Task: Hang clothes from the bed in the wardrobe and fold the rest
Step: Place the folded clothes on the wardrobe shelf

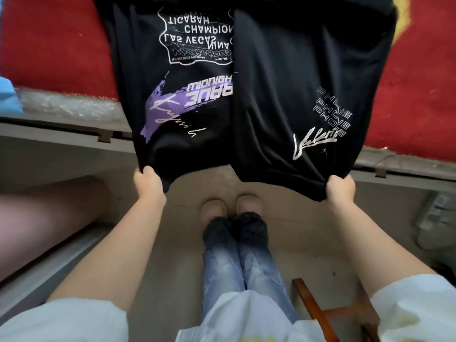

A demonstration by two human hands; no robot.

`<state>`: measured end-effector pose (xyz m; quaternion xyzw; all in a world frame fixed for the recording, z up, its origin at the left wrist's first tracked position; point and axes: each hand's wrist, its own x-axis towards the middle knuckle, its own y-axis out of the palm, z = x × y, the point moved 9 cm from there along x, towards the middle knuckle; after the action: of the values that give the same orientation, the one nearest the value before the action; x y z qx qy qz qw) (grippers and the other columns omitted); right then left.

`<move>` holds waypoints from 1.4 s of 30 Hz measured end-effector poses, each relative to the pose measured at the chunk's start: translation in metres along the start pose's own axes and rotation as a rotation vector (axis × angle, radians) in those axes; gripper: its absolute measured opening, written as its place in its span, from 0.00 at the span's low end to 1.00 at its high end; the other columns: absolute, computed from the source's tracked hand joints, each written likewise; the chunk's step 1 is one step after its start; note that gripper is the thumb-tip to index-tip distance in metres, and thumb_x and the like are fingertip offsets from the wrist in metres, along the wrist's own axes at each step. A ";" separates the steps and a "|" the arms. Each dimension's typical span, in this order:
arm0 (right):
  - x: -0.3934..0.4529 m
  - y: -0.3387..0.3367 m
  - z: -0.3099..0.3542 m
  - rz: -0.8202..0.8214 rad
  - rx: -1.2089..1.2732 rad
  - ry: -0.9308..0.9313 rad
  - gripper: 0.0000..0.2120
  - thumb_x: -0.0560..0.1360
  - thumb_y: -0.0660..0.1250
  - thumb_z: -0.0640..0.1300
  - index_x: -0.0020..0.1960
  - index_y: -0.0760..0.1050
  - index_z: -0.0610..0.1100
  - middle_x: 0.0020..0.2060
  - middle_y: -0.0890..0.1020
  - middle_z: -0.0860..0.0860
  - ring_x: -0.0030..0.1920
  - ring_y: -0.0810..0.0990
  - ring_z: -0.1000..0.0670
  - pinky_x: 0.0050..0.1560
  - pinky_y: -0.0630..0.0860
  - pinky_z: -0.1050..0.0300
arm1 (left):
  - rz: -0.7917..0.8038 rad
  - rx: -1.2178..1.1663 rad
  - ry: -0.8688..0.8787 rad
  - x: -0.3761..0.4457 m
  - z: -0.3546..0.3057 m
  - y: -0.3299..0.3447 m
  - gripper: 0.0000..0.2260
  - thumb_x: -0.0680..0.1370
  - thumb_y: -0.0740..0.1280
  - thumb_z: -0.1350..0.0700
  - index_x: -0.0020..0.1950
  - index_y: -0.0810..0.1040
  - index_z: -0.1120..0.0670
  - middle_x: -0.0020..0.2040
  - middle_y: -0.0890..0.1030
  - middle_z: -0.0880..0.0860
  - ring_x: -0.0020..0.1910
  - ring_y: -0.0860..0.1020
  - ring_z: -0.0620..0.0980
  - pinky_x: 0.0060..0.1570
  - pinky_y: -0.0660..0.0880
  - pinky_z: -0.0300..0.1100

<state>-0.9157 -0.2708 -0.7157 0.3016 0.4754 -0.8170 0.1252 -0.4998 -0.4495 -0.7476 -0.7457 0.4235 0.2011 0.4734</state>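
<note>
Both hands are up in front of me, each clamped on a near corner of the black shirt (283, 95). My left hand (149, 182) has its fingers curled over the left corner of the hem, and my right hand (340, 188) is fisted round the bunched right corner. From there the shirt stretches away from me, its far part lying on the red blanket (49, 45) that covers the bed (61, 114), its near edge held in the air past the bed's side. White and purple lettering on it reads upside down from where I look, and a fold runs down the middle of the cloth.

Between my arms I see my own legs in faded blue jeans (246, 262) and two pale shoes (232, 208), toes close to the bed. A brown wooden frame (318, 309), perhaps part of a chair, stands near on the right, just beside my right leg. On the far left edge something light blue (8, 95) lies on the bed; I cannot tell what it is. A blurred pinkish shape (44, 213) sits low on the left, also unclear.

I am standing on a beige tiled floor (172, 267), and the bed's grey side rail crosses the view from left to right.
</note>
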 end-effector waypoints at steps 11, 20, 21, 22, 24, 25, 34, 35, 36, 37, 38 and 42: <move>-0.056 -0.101 0.014 0.014 -0.074 0.106 0.19 0.78 0.50 0.34 0.66 0.68 0.36 0.65 0.71 0.40 0.51 0.69 0.48 0.48 0.63 0.56 | -0.048 0.171 0.095 -0.055 -0.040 -0.120 0.17 0.75 0.51 0.69 0.58 0.74 0.66 0.60 0.75 0.65 0.44 0.66 0.51 0.43 0.63 0.39; -0.134 -0.152 -0.034 0.079 -0.057 0.305 0.18 0.78 0.51 0.34 0.66 0.66 0.36 0.56 0.70 0.43 0.50 0.65 0.48 0.55 0.66 0.51 | 0.552 0.182 -0.264 -0.126 -0.013 -0.153 0.09 0.76 0.65 0.48 0.44 0.79 0.53 0.39 0.82 0.53 0.35 0.80 0.51 0.38 0.73 0.42; -0.140 -0.156 -0.031 0.074 -0.037 0.304 0.16 0.78 0.51 0.34 0.64 0.68 0.36 0.55 0.70 0.43 0.50 0.66 0.48 0.53 0.66 0.52 | 0.595 0.208 -0.275 -0.130 -0.017 -0.155 0.11 0.76 0.65 0.47 0.44 0.79 0.54 0.35 0.83 0.53 0.33 0.81 0.50 0.38 0.74 0.43; -0.148 -0.159 -0.027 0.088 -0.027 0.307 0.13 0.77 0.51 0.34 0.58 0.70 0.36 0.52 0.70 0.44 0.49 0.66 0.47 0.50 0.65 0.52 | 0.619 0.235 -0.282 -0.133 -0.023 -0.161 0.11 0.76 0.66 0.48 0.44 0.79 0.55 0.32 0.83 0.53 0.31 0.81 0.50 0.39 0.74 0.44; -0.157 -0.166 -0.011 0.108 -0.008 0.295 0.09 0.77 0.51 0.33 0.40 0.66 0.37 0.42 0.69 0.45 0.42 0.68 0.47 0.48 0.63 0.54 | 0.619 0.252 -0.268 -0.131 -0.040 -0.167 0.10 0.75 0.67 0.49 0.43 0.78 0.56 0.30 0.83 0.53 0.33 0.81 0.51 0.42 0.74 0.44; -0.157 -0.171 0.002 0.111 -0.002 0.253 0.12 0.77 0.50 0.33 0.35 0.62 0.39 0.39 0.68 0.45 0.36 0.67 0.47 0.48 0.65 0.54 | 0.606 0.235 -0.246 -0.129 -0.052 -0.168 0.09 0.75 0.67 0.50 0.44 0.78 0.56 0.30 0.83 0.53 0.33 0.81 0.51 0.42 0.75 0.44; -0.145 -0.172 0.171 0.275 0.296 0.199 0.08 0.57 0.49 0.32 0.33 0.54 0.43 0.33 0.61 0.48 0.31 0.63 0.48 0.41 0.74 0.60 | 0.600 -0.184 -0.040 -0.137 -0.206 -0.110 0.11 0.79 0.61 0.52 0.40 0.73 0.56 0.25 0.80 0.51 0.24 0.80 0.47 0.25 0.77 0.39; -0.146 -0.167 0.190 0.309 0.313 0.194 0.09 0.57 0.48 0.32 0.33 0.54 0.44 0.32 0.61 0.49 0.31 0.65 0.48 0.33 0.75 0.59 | 0.597 -0.224 -0.025 -0.137 -0.226 -0.101 0.11 0.80 0.60 0.53 0.39 0.72 0.56 0.25 0.80 0.51 0.24 0.79 0.47 0.26 0.77 0.40; -0.146 -0.164 0.210 0.342 0.299 0.173 0.09 0.59 0.48 0.31 0.33 0.54 0.44 0.30 0.63 0.48 0.29 0.67 0.48 0.25 0.74 0.63 | 0.595 -0.255 -0.012 -0.137 -0.247 -0.091 0.12 0.80 0.59 0.53 0.39 0.72 0.56 0.24 0.80 0.51 0.23 0.79 0.46 0.29 0.77 0.41; -0.139 -0.159 0.230 0.374 0.280 0.149 0.10 0.64 0.47 0.30 0.33 0.54 0.45 0.25 0.65 0.47 0.24 0.69 0.49 0.19 0.71 0.66 | 0.593 -0.274 -0.002 -0.138 -0.268 -0.078 0.12 0.81 0.58 0.54 0.39 0.71 0.57 0.24 0.79 0.51 0.23 0.79 0.46 0.34 0.77 0.42; -0.134 -0.155 0.247 0.397 0.270 0.132 0.12 0.70 0.46 0.30 0.33 0.54 0.44 0.20 0.65 0.47 0.18 0.69 0.51 0.16 0.67 0.68 | 0.587 -0.293 0.006 -0.138 -0.286 -0.068 0.13 0.81 0.57 0.54 0.39 0.71 0.58 0.23 0.79 0.51 0.22 0.78 0.45 0.38 0.76 0.41; -0.102 -0.134 0.303 0.444 0.317 0.172 0.14 0.72 0.49 0.30 0.32 0.55 0.44 0.17 0.61 0.49 0.10 0.60 0.55 0.18 0.60 0.69 | 0.557 -0.369 -0.056 -0.131 -0.340 -0.023 0.13 0.81 0.58 0.55 0.39 0.70 0.58 0.21 0.78 0.52 0.20 0.78 0.46 0.29 0.77 0.39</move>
<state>-1.0143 -0.4679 -0.4485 0.4823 0.2730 -0.8050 0.2117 -0.5889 -0.6855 -0.4838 -0.6685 0.5543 0.4166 0.2689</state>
